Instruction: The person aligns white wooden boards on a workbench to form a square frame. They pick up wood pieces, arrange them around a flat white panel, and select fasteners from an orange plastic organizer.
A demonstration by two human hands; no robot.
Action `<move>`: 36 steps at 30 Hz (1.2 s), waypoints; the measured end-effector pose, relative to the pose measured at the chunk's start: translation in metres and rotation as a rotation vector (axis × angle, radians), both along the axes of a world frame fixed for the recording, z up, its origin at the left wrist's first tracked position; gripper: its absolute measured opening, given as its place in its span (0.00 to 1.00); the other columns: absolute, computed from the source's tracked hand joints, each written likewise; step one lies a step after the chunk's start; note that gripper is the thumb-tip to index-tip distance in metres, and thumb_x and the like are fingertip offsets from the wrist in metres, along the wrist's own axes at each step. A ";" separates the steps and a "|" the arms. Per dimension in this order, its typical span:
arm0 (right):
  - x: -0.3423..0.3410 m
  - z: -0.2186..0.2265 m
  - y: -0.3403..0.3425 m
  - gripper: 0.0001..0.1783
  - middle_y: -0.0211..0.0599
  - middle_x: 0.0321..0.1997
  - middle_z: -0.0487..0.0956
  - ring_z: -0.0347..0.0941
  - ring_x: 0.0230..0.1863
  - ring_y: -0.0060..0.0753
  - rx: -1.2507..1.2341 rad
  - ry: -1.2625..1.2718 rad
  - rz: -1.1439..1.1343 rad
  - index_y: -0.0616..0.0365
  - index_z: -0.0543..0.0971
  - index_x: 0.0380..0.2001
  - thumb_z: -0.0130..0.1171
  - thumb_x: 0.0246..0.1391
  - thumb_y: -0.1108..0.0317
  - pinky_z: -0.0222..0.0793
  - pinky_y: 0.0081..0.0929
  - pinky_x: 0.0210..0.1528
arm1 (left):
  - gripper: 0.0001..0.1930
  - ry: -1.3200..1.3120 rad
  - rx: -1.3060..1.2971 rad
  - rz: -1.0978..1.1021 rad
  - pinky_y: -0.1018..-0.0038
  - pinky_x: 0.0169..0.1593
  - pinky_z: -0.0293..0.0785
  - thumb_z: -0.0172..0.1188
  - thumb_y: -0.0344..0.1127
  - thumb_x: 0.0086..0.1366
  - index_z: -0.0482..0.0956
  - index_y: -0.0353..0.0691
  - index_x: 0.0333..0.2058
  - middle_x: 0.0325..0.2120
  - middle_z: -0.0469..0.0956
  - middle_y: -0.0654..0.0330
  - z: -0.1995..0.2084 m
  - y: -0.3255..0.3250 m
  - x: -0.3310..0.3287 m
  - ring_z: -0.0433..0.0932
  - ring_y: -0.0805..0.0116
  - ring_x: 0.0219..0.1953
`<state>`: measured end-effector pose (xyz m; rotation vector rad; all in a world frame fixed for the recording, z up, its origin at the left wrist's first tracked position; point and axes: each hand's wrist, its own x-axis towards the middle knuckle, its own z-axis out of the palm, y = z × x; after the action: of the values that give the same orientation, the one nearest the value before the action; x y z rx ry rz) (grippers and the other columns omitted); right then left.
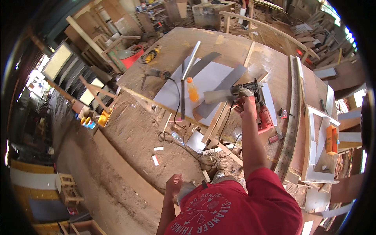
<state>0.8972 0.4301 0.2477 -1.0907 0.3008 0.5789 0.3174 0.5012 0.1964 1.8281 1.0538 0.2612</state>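
My right hand (245, 94) reaches out over the wooden workbench (235, 47) and is closed on one end of a narrow grey strip (217, 96), held just above a large grey sheet (205, 80). A red and black power tool (263, 115) lies right beside that hand. An orange bottle (192, 90) stands on the sheet to the left of the strip. My left hand (174, 186) hangs low by my hip above the dirt floor, fingers loosely apart and holding nothing.
A long metal bar (190, 60) and more grey strips (203, 62) lie on the sheet. An angle grinder (156, 73) and a yellow tool (150, 55) sit at the bench's left end. Timber lengths (293, 113) run along the right. Offcuts and cables litter the floor (129, 133).
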 end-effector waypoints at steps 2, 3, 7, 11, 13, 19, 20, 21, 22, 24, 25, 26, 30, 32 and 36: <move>0.005 -0.007 0.008 0.13 0.33 0.30 0.81 0.80 0.33 0.43 -0.045 0.000 -0.044 0.51 0.82 0.40 0.63 0.64 0.54 0.81 0.51 0.42 | 0.18 -0.053 -0.062 -0.079 0.66 0.49 0.84 0.68 0.40 0.70 0.85 0.38 0.53 0.42 0.89 0.52 0.002 0.034 0.018 0.89 0.62 0.43; -0.001 -0.003 0.024 0.12 0.33 0.26 0.78 0.78 0.30 0.43 -0.064 0.006 -0.051 0.53 0.81 0.39 0.64 0.62 0.57 0.80 0.50 0.39 | 0.18 -0.047 -0.063 -0.089 0.66 0.49 0.84 0.68 0.40 0.70 0.85 0.38 0.53 0.42 0.89 0.52 0.005 0.054 0.024 0.89 0.62 0.43; 0.007 -0.003 0.047 0.03 0.31 0.25 0.77 0.76 0.25 0.36 -0.173 -0.073 -0.138 0.53 0.81 0.34 0.64 0.57 0.68 0.80 0.48 0.31 | 0.19 0.000 -0.123 -0.276 0.68 0.50 0.83 0.68 0.40 0.70 0.84 0.37 0.55 0.41 0.89 0.51 0.002 0.139 0.082 0.89 0.62 0.44; 0.035 -0.043 -0.027 0.03 0.30 0.24 0.77 0.76 0.25 0.31 -0.251 -0.143 -0.310 0.53 0.80 0.31 0.60 0.59 0.69 0.79 0.42 0.32 | 0.19 -0.037 -0.223 -0.665 0.69 0.48 0.82 0.68 0.40 0.70 0.84 0.37 0.56 0.42 0.89 0.52 -0.015 0.199 0.171 0.87 0.64 0.43; -0.025 -0.015 0.060 0.04 0.32 0.25 0.78 0.76 0.28 0.30 -0.228 -0.139 -0.216 0.55 0.81 0.32 0.59 0.60 0.69 0.76 0.34 0.35 | 0.20 -0.077 -0.222 -0.726 0.69 0.48 0.82 0.68 0.40 0.70 0.84 0.36 0.56 0.43 0.89 0.52 -0.030 0.268 0.154 0.87 0.64 0.43; -0.153 -0.036 0.002 0.09 0.37 0.37 0.83 0.80 0.38 0.36 -0.036 -0.276 -0.447 0.63 0.81 0.43 0.60 0.62 0.70 0.78 0.35 0.42 | 0.18 -0.007 -0.293 -1.080 0.70 0.48 0.82 0.67 0.38 0.72 0.84 0.35 0.55 0.42 0.88 0.54 -0.015 0.317 0.221 0.87 0.67 0.43; -0.184 0.001 0.026 0.11 0.39 0.40 0.82 0.81 0.42 0.40 0.087 -0.266 -0.513 0.64 0.80 0.46 0.60 0.61 0.73 0.81 0.49 0.48 | 0.17 -0.044 -0.255 -1.185 0.70 0.48 0.82 0.66 0.37 0.72 0.84 0.35 0.55 0.42 0.88 0.53 -0.012 0.322 0.230 0.87 0.67 0.42; -0.218 0.053 0.048 0.15 0.42 0.44 0.82 0.81 0.46 0.45 0.203 -0.260 -0.596 0.65 0.80 0.50 0.60 0.60 0.75 0.84 0.62 0.54 | 0.16 -0.083 -0.226 -1.304 0.69 0.48 0.82 0.65 0.37 0.73 0.84 0.36 0.54 0.42 0.88 0.53 -0.007 0.322 0.240 0.87 0.68 0.42; -0.252 0.051 0.042 0.22 0.45 0.57 0.81 0.81 0.56 0.45 0.179 -0.251 -0.573 0.68 0.76 0.59 0.60 0.65 0.70 0.82 0.53 0.62 | 0.14 -0.019 -0.282 -1.316 0.68 0.47 0.82 0.65 0.37 0.73 0.84 0.36 0.52 0.40 0.88 0.51 -0.003 0.312 0.251 0.87 0.66 0.41; -0.345 0.010 0.017 0.20 0.49 0.58 0.81 0.78 0.62 0.54 0.149 -0.169 -0.733 0.67 0.78 0.57 0.57 0.62 0.75 0.75 0.67 0.65 | 0.11 -0.218 -0.246 -1.434 0.67 0.46 0.82 0.65 0.37 0.73 0.86 0.37 0.47 0.37 0.87 0.51 0.035 0.266 0.285 0.88 0.61 0.39; -0.378 0.019 0.020 0.20 0.49 0.58 0.81 0.78 0.61 0.54 0.103 -0.128 -0.752 0.68 0.78 0.56 0.58 0.61 0.75 0.74 0.65 0.67 | 0.09 -0.314 -0.165 -1.468 0.66 0.46 0.81 0.65 0.36 0.72 0.86 0.37 0.44 0.35 0.87 0.51 0.030 0.246 0.305 0.88 0.59 0.39; -0.416 0.033 0.023 0.20 0.49 0.58 0.81 0.78 0.59 0.54 0.050 -0.089 -0.779 0.69 0.78 0.55 0.58 0.59 0.76 0.74 0.62 0.68 | 0.09 -0.416 -0.095 -1.507 0.65 0.45 0.81 0.65 0.36 0.72 0.86 0.37 0.41 0.34 0.87 0.51 0.028 0.221 0.324 0.88 0.56 0.39; -0.528 0.025 0.031 0.27 0.54 0.55 0.82 0.81 0.56 0.58 0.169 0.046 -1.003 0.71 0.75 0.60 0.60 0.58 0.73 0.80 0.60 0.63 | 0.12 -0.661 0.115 -1.559 0.55 0.49 0.78 0.69 0.40 0.66 0.82 0.38 0.42 0.38 0.83 0.49 -0.010 0.105 0.418 0.82 0.47 0.43; -0.571 -0.007 0.037 0.25 0.51 0.51 0.82 0.82 0.53 0.55 0.197 0.171 -1.175 0.70 0.74 0.59 0.60 0.58 0.74 0.82 0.61 0.59 | 0.15 -0.775 0.291 -1.575 0.51 0.56 0.73 0.68 0.42 0.65 0.79 0.40 0.44 0.44 0.80 0.48 -0.027 0.058 0.460 0.78 0.45 0.50; -0.630 -0.156 0.014 0.20 0.42 0.45 0.76 0.79 0.46 0.42 0.181 0.513 -1.411 0.62 0.75 0.56 0.60 0.61 0.69 0.88 0.56 0.50 | 0.15 -0.605 0.682 -1.510 0.49 0.57 0.68 0.64 0.41 0.64 0.75 0.40 0.44 0.43 0.76 0.49 -0.068 0.032 0.487 0.75 0.46 0.50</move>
<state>0.2672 0.4438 0.0919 -0.3295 1.2881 -0.4097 0.8040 0.5332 0.1287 2.3725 -1.0291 0.2020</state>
